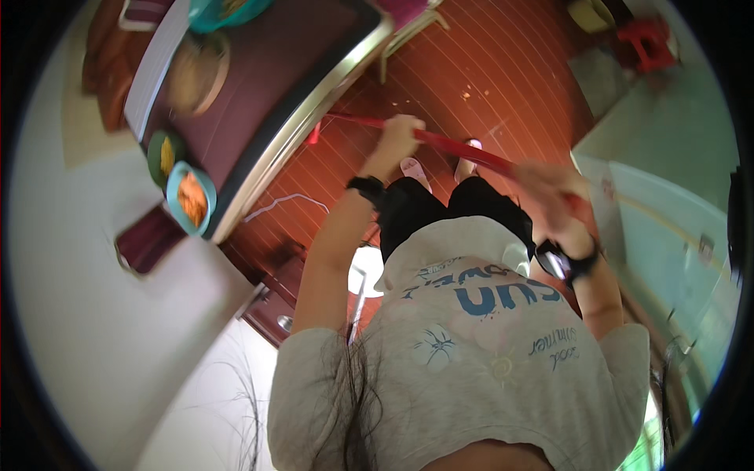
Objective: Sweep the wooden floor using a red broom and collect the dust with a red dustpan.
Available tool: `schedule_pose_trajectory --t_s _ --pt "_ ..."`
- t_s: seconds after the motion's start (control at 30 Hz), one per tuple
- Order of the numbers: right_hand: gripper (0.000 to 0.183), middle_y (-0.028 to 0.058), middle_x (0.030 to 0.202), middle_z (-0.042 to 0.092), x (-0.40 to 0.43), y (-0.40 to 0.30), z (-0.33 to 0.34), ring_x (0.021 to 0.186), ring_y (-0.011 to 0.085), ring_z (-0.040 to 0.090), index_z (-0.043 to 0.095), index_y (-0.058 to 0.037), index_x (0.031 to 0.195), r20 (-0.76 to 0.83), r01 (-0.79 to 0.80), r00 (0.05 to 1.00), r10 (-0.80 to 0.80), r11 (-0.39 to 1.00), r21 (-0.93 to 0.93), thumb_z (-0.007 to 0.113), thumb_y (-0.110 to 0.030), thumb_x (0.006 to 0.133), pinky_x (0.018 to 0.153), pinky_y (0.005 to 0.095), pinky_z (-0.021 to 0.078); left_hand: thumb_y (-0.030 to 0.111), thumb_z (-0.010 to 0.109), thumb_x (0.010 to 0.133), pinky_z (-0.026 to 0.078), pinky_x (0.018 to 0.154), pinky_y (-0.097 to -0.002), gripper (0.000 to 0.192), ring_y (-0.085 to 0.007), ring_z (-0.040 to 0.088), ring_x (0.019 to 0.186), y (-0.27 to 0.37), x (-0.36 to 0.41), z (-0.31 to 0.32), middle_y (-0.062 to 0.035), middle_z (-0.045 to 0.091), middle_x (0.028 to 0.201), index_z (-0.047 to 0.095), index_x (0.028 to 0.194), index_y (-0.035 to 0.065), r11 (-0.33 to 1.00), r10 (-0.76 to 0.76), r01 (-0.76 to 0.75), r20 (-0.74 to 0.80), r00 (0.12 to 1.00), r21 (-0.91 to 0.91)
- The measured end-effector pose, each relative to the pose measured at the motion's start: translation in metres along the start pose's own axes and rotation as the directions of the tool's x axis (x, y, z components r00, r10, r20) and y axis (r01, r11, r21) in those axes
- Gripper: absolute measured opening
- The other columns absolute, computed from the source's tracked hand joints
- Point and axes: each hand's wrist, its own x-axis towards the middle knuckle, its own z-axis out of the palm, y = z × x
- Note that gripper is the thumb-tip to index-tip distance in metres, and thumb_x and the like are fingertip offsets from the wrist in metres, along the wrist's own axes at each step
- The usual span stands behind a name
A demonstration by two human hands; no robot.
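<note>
A long red pole [465, 152] slants across in front of me, above my feet. My left hand [403, 134] is closed around its middle part. Near its upper right end, my right hand [551, 191] is wrapped on the pole, blurred by motion. The far end of the pole reaches the table's edge at the left, where a small red piece [314, 134] shows low down; the table hides the rest, so I cannot tell what the pole belongs to. Small pale crumbs [466, 94] lie scattered on the reddish wooden floor [506, 70] beyond my feet.
At left stands a dark-topped table [265, 65] with a light blue bowl of orange food [192, 199], a green dish [166, 158] and a round tray [203, 76]. A pale cable [283, 200] lies on the floor. A red stool [648, 44] and a translucent panel [665, 176] are at right.
</note>
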Motion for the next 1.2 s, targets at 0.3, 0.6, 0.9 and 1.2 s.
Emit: schedule_pose_trajectory --t_s 0.3,0.6,0.9,1.2 --pt "0.020 0.0161 0.070 0.055 -0.049 0.001 -0.052 0.062 0.0239 0.052 0.042 0.0032 0.065 -0.079 0.090 0.993 -0.091 0.996 -0.022 0.049 0.014 0.080 0.061 0.0310 0.0441 0.008 0.060 0.071 0.042 0.058 -0.0431 0.008 -0.0364 0.055 0.066 0.044 0.038 0.069 -0.0167 0.054 0.066 0.056 0.066 0.0035 0.967 0.208 -0.121 0.416 0.885 -0.225" --pt "0.022 0.0083 0.055 0.047 -0.066 -0.061 -0.080 0.049 0.0228 0.046 0.040 -0.0023 0.063 -0.188 0.292 0.945 -0.268 0.950 0.111 0.052 -0.003 0.081 0.051 0.0378 0.0408 0.001 0.059 0.067 0.042 0.061 -0.0401 0.008 -0.0374 0.055 0.072 0.130 0.038 0.067 -0.0188 0.053 0.070 0.050 0.067 -0.0003 0.889 0.301 -0.101 0.406 0.863 -0.446" --pt "0.022 0.0071 0.064 0.054 0.043 0.042 -0.025 0.053 0.0115 0.052 0.047 0.0007 0.063 -0.042 0.233 0.972 -0.230 0.932 0.278 0.056 0.003 0.083 0.051 0.0280 0.0416 0.003 0.064 0.066 0.043 0.062 -0.0375 0.014 -0.0349 0.054 0.070 -0.009 0.030 0.002 -0.0172 0.051 0.072 0.052 0.071 -0.0003 0.986 -0.004 0.047 0.261 0.965 -0.159" --pt "0.020 0.0052 0.066 0.052 -0.016 0.003 -0.057 0.058 0.0126 0.051 0.046 -0.0019 0.069 -0.418 0.224 0.889 -0.188 0.974 0.038 0.046 0.003 0.089 0.056 0.0283 0.0436 0.007 0.065 0.068 0.045 0.062 -0.0386 0.012 -0.0352 0.059 0.072 0.058 0.050 0.063 -0.0196 0.056 0.072 0.058 0.074 0.0001 0.967 0.069 0.051 0.448 0.891 -0.250"
